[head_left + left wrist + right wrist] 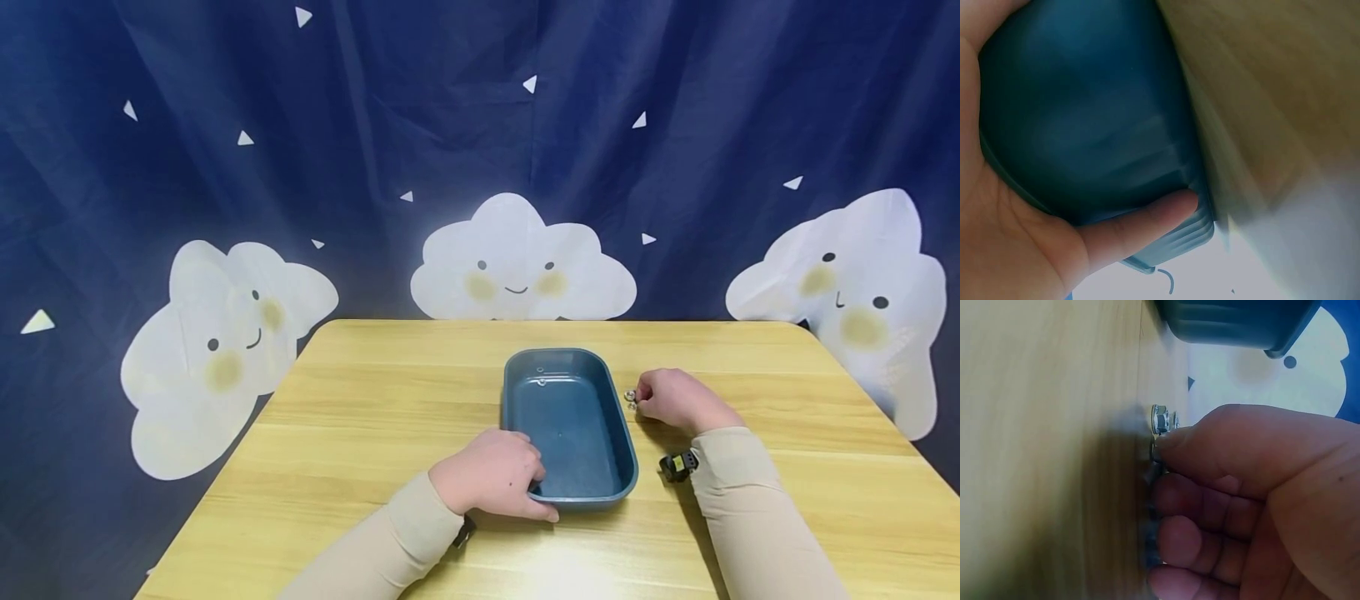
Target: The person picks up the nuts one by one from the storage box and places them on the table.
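A dark blue-green plastic tray (573, 442) with rounded corners stands on the table. My left hand (495, 475) grips its near left corner. In the left wrist view the thumb (1141, 225) lies along the tray's outer wall (1097, 125), while the head view shows the fingers over the rim. To the right of the tray, my right hand (678, 400) is down at the tabletop, fingers curled. Its thumb and forefinger pinch a small metal nut (1155, 450), mostly hidden by the fingertips. Just beyond them sits a silver flanged nut (1160, 419), with another partly visible behind it.
Small shiny spots (542, 382) show inside the tray near its far end; I cannot tell what they are. The light wooden table (375, 400) ends at a dark blue curtain (450, 125) printed with clouds. A black wrist camera (678, 467) hangs under the right cuff.
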The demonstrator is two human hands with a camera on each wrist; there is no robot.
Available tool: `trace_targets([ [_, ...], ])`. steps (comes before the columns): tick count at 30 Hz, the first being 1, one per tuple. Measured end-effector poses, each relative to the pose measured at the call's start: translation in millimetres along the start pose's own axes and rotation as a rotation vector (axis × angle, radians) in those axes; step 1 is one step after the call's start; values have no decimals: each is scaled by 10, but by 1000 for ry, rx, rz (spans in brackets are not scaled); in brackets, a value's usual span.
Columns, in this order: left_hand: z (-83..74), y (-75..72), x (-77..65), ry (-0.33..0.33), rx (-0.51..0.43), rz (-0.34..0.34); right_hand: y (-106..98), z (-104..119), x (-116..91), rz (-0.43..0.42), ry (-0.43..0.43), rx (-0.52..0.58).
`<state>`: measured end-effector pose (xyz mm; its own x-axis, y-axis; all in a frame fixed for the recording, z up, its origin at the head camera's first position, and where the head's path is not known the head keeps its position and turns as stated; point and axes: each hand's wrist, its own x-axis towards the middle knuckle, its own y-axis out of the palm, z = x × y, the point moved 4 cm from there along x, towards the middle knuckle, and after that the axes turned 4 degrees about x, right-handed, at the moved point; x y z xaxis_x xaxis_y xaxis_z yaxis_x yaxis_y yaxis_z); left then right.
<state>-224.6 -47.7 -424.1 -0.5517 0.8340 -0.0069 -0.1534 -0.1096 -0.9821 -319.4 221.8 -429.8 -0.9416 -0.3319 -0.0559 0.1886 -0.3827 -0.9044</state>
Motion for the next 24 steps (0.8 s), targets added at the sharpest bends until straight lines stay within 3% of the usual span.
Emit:
trace_targets([
  [12,5,7,7,2,6,-3,-126,87,-14,-65,-30,4],
  [24,3,12,4,-6,16,-2,-262,417,-35,-130,-118,31],
])
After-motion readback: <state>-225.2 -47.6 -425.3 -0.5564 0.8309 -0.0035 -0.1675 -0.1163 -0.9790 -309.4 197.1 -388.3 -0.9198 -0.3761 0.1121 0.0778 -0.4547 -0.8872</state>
